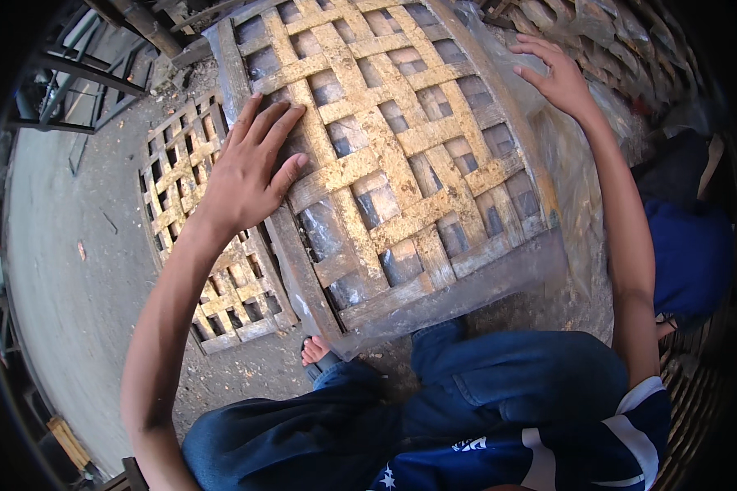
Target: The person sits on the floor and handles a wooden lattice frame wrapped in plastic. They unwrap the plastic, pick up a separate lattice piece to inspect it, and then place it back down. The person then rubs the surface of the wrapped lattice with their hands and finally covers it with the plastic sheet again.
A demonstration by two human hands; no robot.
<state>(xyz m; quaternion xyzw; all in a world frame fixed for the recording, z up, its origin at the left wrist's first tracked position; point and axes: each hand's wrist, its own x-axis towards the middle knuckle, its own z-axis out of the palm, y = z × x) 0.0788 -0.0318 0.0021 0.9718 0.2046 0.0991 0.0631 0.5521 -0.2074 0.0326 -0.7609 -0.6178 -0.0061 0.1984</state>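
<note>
A wooden lattice rack [377, 135] of woven, yellow-stained strips in a wooden frame lies tilted in front of my knees. Clear plastic sheeting [499, 286] shows beneath its near edge and through its gaps. My left hand [254, 168] rests on the rack's left side, its fingers spread across the side rail and the strip ends. Beyond the right rail, my right hand [558, 80] is raised with the fingers apart and holds nothing. Below it, crumpled plastic [561, 164] hangs along the rack's right side; whether the fingertips touch it I cannot tell.
A second lattice rack [229, 335] lies on the concrete floor [65, 262] to the left. Dark metal frames [90, 74] stand at the far left. Stacked, plastic-covered racks [614, 49] fill the far right. Dark blue cloth [688, 245] lies beyond my right arm.
</note>
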